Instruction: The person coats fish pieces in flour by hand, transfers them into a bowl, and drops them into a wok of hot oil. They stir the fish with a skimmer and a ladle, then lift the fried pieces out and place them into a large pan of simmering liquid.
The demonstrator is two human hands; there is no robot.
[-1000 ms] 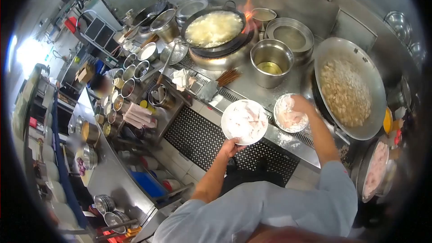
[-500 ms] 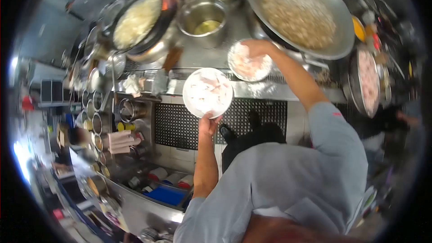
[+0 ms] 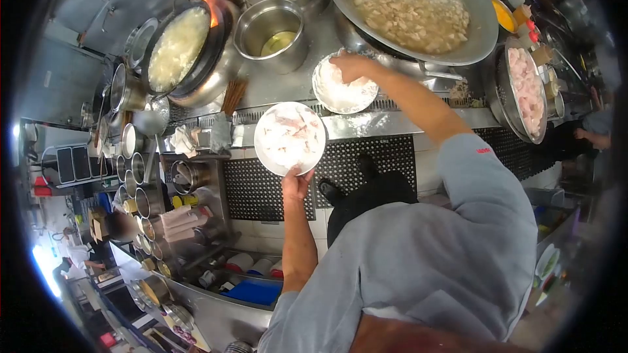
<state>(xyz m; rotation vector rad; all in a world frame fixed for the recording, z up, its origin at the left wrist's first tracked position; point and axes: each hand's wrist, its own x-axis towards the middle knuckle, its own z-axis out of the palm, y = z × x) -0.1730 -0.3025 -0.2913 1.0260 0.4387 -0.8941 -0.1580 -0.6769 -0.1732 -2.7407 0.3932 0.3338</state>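
Note:
My left hand [image 3: 297, 183] grips the near rim of a white plate [image 3: 263, 155] and holds it in front of the counter edge. Pale, flour-dusted pieces of raw meat or fish [image 3: 292, 129] lie on that plate. Beside it, on the steel counter, stands a bowl of white flour [image 3: 345, 95]. My right hand [image 3: 354, 67] reaches into the far side of this bowl, fingers bent together at the flour. What those fingers hold, if anything, is hidden.
A large pan of simmering chunks [image 3: 412, 10] stands behind the flour bowl. Left are a steel pot with yellow liquid [image 3: 271, 29] and a wok of pale food [image 3: 176, 49] beside an open flame [image 3: 209, 3]. A tray of pink raw pieces [image 3: 526, 91] stands right.
My right hand has moved within the flour bowl. Pale pieces showed in the bowl before; now mostly white flour shows. The whole view has shifted slightly. My left hand still holds the plate.

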